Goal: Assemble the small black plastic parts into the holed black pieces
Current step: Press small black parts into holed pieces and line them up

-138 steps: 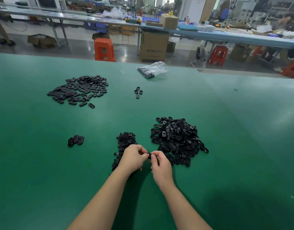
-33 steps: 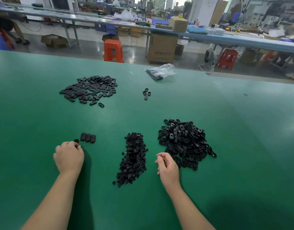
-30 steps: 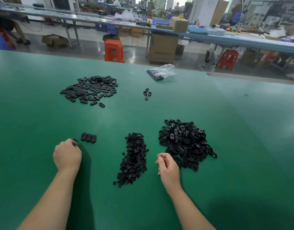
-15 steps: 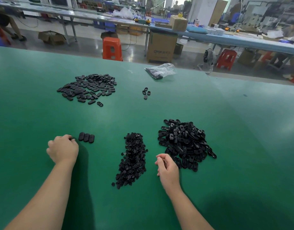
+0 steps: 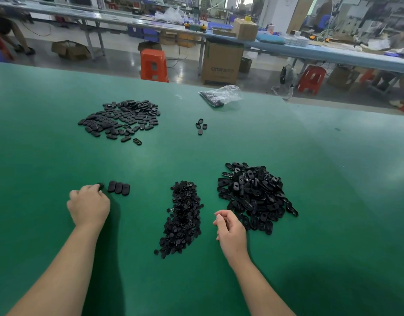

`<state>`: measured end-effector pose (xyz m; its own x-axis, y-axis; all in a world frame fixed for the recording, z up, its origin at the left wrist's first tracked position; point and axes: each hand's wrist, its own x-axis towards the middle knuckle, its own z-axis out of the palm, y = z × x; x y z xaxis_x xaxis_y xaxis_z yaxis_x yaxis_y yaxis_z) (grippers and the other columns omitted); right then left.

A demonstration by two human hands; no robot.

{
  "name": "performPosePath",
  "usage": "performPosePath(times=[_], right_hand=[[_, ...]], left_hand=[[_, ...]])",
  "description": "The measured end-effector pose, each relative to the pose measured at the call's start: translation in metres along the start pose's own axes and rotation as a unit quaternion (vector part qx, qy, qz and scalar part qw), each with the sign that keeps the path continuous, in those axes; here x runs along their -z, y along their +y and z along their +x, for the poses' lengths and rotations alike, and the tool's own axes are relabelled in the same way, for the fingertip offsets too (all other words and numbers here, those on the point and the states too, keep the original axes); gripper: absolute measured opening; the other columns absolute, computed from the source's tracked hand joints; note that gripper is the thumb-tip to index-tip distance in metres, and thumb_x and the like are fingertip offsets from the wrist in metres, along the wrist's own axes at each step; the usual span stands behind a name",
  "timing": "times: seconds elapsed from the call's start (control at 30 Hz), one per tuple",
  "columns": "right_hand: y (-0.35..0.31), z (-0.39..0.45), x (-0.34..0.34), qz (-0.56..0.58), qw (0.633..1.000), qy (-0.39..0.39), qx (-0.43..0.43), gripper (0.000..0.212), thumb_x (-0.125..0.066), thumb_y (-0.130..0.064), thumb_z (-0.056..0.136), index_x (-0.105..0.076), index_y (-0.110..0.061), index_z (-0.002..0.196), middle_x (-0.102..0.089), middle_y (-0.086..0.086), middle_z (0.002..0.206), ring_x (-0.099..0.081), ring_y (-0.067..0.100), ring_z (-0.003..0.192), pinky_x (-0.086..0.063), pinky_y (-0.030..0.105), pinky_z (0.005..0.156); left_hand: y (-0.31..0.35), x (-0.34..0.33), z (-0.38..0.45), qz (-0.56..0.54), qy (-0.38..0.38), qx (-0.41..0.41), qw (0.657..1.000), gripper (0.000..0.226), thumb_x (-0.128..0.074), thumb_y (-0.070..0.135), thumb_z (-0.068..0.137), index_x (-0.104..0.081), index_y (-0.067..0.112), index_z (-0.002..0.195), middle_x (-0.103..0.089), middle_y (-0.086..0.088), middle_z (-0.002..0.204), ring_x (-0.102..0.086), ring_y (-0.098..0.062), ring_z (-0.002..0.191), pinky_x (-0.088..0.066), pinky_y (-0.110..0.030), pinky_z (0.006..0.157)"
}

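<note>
My left hand [image 5: 88, 207], at lower left of the frame, pinches a black piece [image 5: 101, 185] just beside a row of three [image 5: 118, 188]. My right hand [image 5: 230, 232] rests loosely curled, holding nothing, between the heap of small parts [image 5: 182, 215] at centre and the holed pieces [image 5: 253, 192] to its right. Print on the cardboard box [image 5: 221, 62] at top is too blurred for me to read.
</note>
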<state>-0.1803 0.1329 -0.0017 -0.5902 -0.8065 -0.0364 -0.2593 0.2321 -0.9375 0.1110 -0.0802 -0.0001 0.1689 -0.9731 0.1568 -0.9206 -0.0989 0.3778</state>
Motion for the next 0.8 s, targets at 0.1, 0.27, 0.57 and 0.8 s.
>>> performPosePath(times=[0.1,0.27,0.57,0.8], right_hand=[[0.000,0.000,0.000,0.001,1.000,-0.001,0.000,0.017,-0.054,-0.021,0.102,-0.065,-0.029,0.092,-0.067,0.008,0.081,-0.049,0.013,0.057,-0.050,0.051,0.057],[0.000,-0.001,0.000,0.004,1.000,-0.001,-0.003,0.018,-0.054,-0.020,0.102,-0.065,-0.029,0.091,-0.066,0.008,0.082,-0.049,0.012,0.057,-0.049,0.046,0.057],[0.000,-0.001,0.000,0.010,1.000,-0.003,-0.006,0.018,-0.055,-0.019,0.102,-0.065,-0.029,0.092,-0.067,0.005,0.082,-0.050,0.011,0.057,-0.047,0.040,0.056],[-0.001,-0.001,0.000,0.004,1.000,-0.005,-0.005,0.017,-0.055,-0.019,0.102,-0.065,-0.029,0.092,-0.068,0.004,0.082,-0.050,0.010,0.057,-0.049,0.043,0.056]], left_hand=[[0.009,-0.002,-0.002,-0.024,-0.016,-0.012,1.000,0.028,-0.046,0.011,0.098,-0.065,0.005,0.118,-0.068,-0.021,0.115,-0.046,-0.043,0.110,-0.037,-0.047,0.089],[0.016,-0.005,-0.012,-0.028,-0.019,-0.029,0.999,0.022,-0.049,0.015,0.096,-0.066,0.010,0.109,-0.068,-0.015,0.118,-0.046,-0.039,0.113,-0.036,-0.046,0.090],[0.014,-0.012,-0.033,-0.005,-0.059,-0.129,0.990,0.042,-0.055,0.033,0.098,-0.060,0.027,0.139,-0.043,-0.007,0.155,-0.029,-0.020,0.149,-0.022,-0.043,0.114],[0.005,-0.008,-0.024,-0.002,-0.041,-0.134,0.990,0.039,-0.055,0.033,0.098,-0.062,0.026,0.136,-0.047,-0.006,0.152,-0.033,-0.020,0.147,-0.021,-0.042,0.114]])
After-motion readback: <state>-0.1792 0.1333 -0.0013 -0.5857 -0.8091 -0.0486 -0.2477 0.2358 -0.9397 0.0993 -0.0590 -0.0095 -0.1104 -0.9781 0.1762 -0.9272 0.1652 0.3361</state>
